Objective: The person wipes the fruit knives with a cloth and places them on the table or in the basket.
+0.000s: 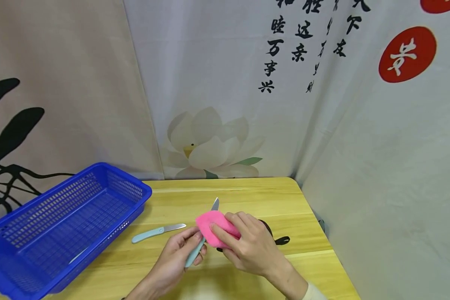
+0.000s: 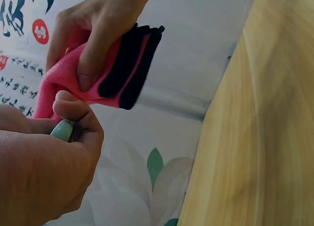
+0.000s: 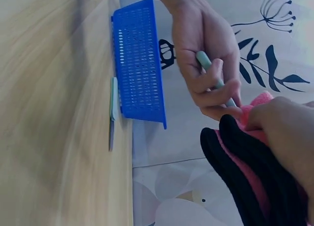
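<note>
Gripping a knife (image 1: 196, 253) by its pale blue handle, the left hand (image 1: 177, 251) curls its fingers round it above the tabletop (image 1: 255, 191). The right hand (image 1: 254, 246) pinches a pink, dark-edged cloth (image 1: 213, 225) against the blade, whose tip shows on the far side. A second knife (image 1: 153, 234) lies to the left, near the blue basket (image 1: 97, 246).

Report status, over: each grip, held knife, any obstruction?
Left grip holding knife handle. Right grip holding pink cloth, partly covering blade. Second knife untouched on table; nothing seen blocking.
</note>
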